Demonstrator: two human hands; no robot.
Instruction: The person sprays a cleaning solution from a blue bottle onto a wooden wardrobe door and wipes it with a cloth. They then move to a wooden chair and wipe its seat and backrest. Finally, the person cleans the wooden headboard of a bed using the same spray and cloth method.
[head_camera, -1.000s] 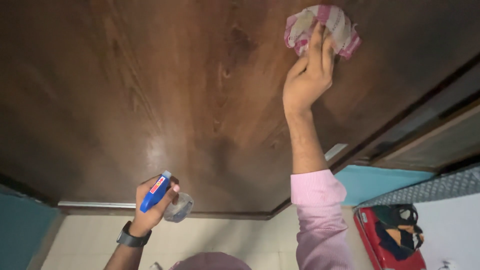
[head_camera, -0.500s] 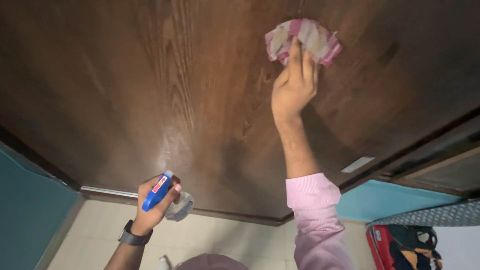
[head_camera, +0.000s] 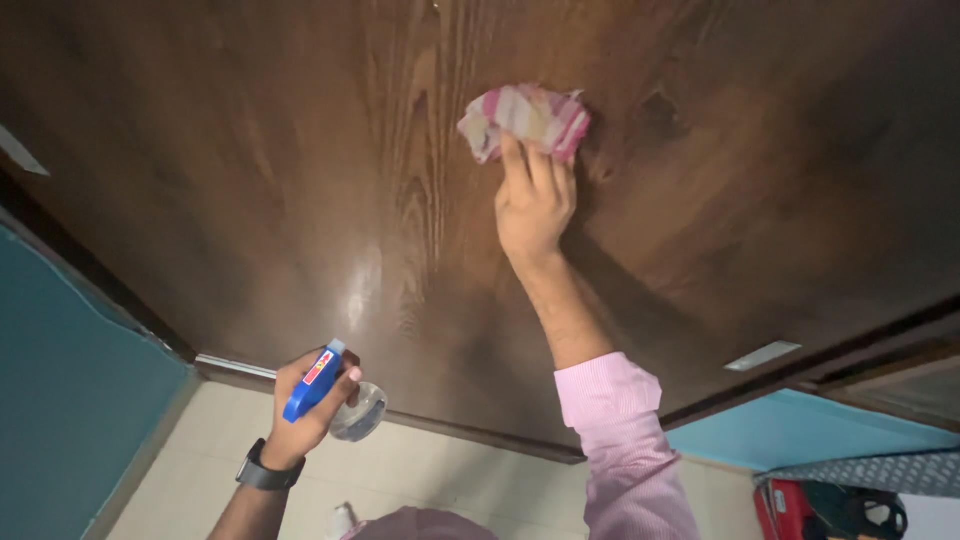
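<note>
Pressed flat, the right hand (head_camera: 533, 205) has its grip spread over a pink-and-white cloth (head_camera: 524, 118) against the dark wood door (head_camera: 250, 150), at 12 o'clock. At 7 o'clock, the left hand (head_camera: 305, 405) grips a blue-topped spray bottle (head_camera: 335, 395), well apart from the cloth.
</note>
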